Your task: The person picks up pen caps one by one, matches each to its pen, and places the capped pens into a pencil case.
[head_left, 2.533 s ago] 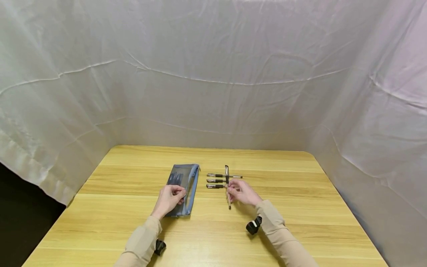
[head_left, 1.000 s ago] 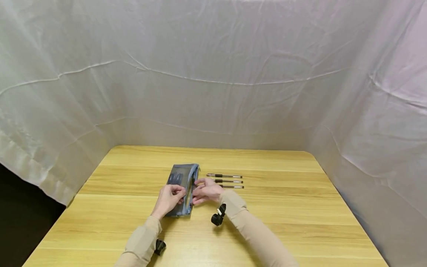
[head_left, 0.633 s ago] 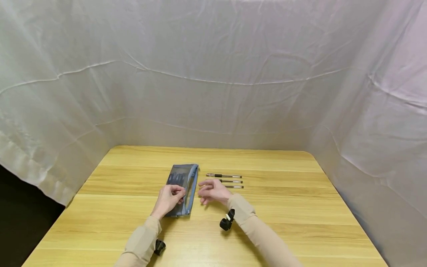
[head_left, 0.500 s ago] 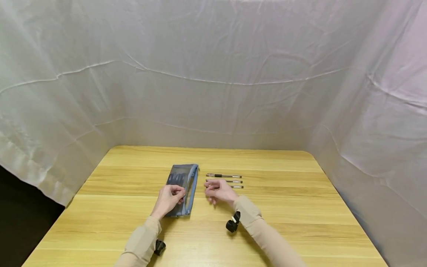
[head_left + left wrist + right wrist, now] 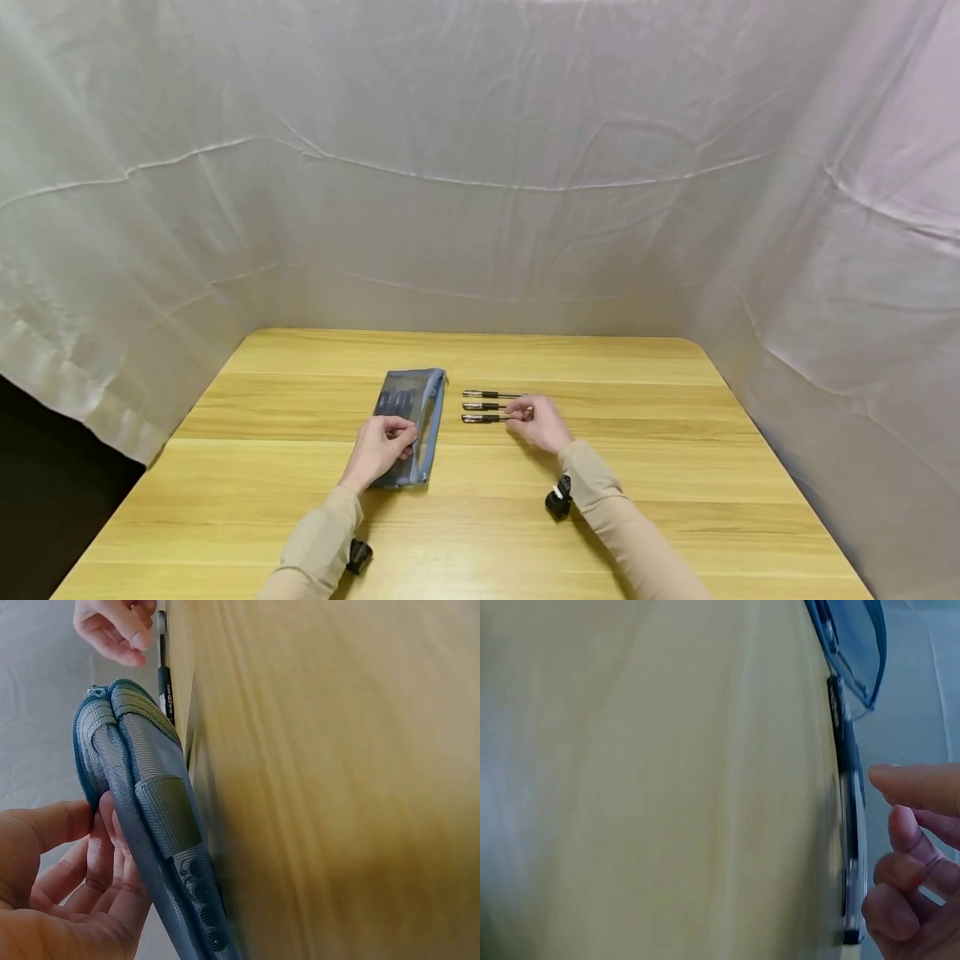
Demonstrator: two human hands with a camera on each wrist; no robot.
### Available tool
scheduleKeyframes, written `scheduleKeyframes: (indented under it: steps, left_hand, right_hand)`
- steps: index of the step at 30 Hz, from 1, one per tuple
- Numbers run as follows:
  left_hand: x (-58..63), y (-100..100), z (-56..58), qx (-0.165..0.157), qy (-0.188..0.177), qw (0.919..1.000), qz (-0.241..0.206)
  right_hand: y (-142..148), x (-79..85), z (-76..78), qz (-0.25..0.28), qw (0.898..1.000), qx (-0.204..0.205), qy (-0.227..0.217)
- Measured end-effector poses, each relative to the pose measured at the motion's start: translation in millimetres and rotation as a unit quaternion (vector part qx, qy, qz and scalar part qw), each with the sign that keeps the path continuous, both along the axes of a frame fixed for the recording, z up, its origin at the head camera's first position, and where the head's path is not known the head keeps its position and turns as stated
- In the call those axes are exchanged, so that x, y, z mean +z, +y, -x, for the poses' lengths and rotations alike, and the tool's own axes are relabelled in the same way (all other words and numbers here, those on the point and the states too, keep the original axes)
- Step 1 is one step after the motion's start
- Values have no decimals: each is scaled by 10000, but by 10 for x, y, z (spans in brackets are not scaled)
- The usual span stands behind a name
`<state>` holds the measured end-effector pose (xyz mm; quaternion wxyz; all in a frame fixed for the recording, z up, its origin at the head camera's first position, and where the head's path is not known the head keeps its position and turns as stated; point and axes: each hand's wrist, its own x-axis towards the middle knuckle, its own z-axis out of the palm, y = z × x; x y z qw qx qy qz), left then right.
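Observation:
A blue zip pencil pouch (image 5: 432,433) with see-through mesh lies on the table, its zip side gaping toward the right. Several dark pens show through its mesh. My left hand (image 5: 377,450) pinches the near lip of the opening; in the left wrist view, thumb and fingers hold the pouch's edge (image 5: 105,761). To the right lie three capped black gel pens in a row: a far pen (image 5: 483,394), a middle pen (image 5: 480,407) and a near pen (image 5: 480,418). Above their right ends hovers my right hand (image 5: 543,427). In the right wrist view its fingers (image 5: 911,787) are loosely bent beside a pen (image 5: 853,817), apparently not gripping it.
The wooden table (image 5: 480,533) ends at a pale cloth curtain (image 5: 480,208) behind and at both sides. Black wrist cameras hang under both sleeves, one near the table in front of the right hand (image 5: 922,885).
My right hand carried a pen left to the pouch opening, let go of it there, then moved back right over the three remaining pens. The left hand has kept its hold on the pouch.

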<state>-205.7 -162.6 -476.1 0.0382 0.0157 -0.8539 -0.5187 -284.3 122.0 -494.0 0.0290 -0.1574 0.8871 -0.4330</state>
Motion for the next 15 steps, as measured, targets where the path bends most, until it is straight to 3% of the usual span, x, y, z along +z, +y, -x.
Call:
scheduleKeyframes:
  steps: [6,15]
  left_hand:
    - [-4,5,2,-44,49,10000,-6]
    - [1,4,-2,-54,24,10000,0]
  right_hand:
    - [42,5,40,-861,9956,-301,222]
    - [28,15,76,-1539,9866,-354,404]
